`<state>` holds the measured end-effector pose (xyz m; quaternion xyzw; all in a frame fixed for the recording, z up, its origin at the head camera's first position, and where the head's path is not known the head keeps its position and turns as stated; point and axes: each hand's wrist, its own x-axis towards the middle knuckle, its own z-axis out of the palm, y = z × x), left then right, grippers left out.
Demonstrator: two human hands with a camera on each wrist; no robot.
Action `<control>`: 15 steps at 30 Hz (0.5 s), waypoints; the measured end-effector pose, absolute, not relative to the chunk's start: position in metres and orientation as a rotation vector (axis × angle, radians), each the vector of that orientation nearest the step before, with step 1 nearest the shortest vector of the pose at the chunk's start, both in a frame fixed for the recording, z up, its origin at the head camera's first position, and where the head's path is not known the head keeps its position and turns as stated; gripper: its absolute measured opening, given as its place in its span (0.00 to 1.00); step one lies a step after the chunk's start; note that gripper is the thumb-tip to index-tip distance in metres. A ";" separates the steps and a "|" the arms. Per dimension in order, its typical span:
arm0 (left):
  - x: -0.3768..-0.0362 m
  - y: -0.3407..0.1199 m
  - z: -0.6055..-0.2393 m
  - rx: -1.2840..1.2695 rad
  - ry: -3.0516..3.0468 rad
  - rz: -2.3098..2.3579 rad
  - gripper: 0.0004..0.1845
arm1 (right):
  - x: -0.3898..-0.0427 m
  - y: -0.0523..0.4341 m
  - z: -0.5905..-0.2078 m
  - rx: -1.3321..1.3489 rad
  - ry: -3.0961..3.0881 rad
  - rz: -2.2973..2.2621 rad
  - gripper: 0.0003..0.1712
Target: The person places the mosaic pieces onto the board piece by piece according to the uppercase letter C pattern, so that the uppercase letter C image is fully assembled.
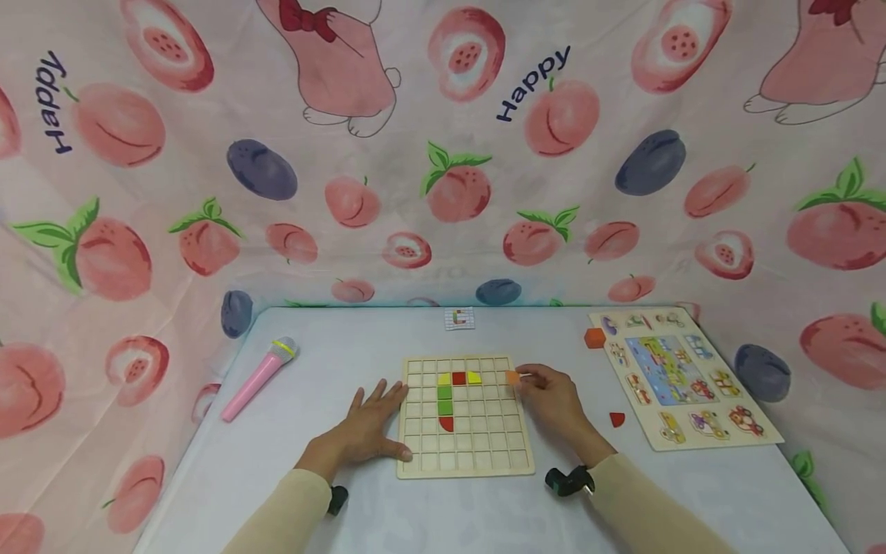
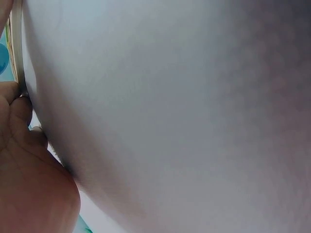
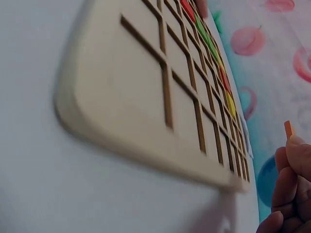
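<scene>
Desk's near edge: your right hand [image 1: 550, 400] pinches a light, stiff orange tile [image 1: 512, 376] by its edges; left hand [image 1: 367, 427] lies flat, steadying the grid board [image 1: 464, 454].

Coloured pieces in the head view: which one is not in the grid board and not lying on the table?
The small orange piece, pinched in the right hand at the board's upper right edge. The other pieces sit in cells or lie on the table.

White table [image 1: 388, 508]; bearing gridded wooden board [image 1: 515, 460], vehicle puzzle board [image 1: 761, 437], pink toy microphone [image 1: 258, 378], loose orange block [image 1: 594, 338], red piece [image 1: 616, 419], small card [image 1: 460, 318].
</scene>
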<state>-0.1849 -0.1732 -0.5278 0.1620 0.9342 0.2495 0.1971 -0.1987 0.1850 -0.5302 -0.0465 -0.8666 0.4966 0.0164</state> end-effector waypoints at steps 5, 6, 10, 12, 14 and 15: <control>-0.184 -0.173 -0.526 0.453 2.611 0.693 0.67 | -0.190 0.160 -0.530 -0.086 -2.699 1.610 0.16; -0.184 -0.173 -0.526 0.455 2.612 0.697 0.67 | -0.188 0.155 -0.530 -0.074 -2.701 1.626 0.15; -0.185 -0.173 -0.526 0.457 2.613 0.685 0.67 | -0.180 0.135 -0.530 0.017 -2.727 1.640 0.14; -0.185 -0.173 -0.526 0.458 2.615 0.690 0.67 | -0.175 0.128 -0.531 0.070 -2.741 1.648 0.14; -0.185 -0.173 -0.526 0.457 2.611 0.688 0.67 | -0.171 0.123 -0.533 0.107 -2.763 1.638 0.13; -0.185 -0.173 -0.526 0.455 2.608 0.687 0.67 | -0.169 0.121 -0.534 0.119 -2.781 1.625 0.13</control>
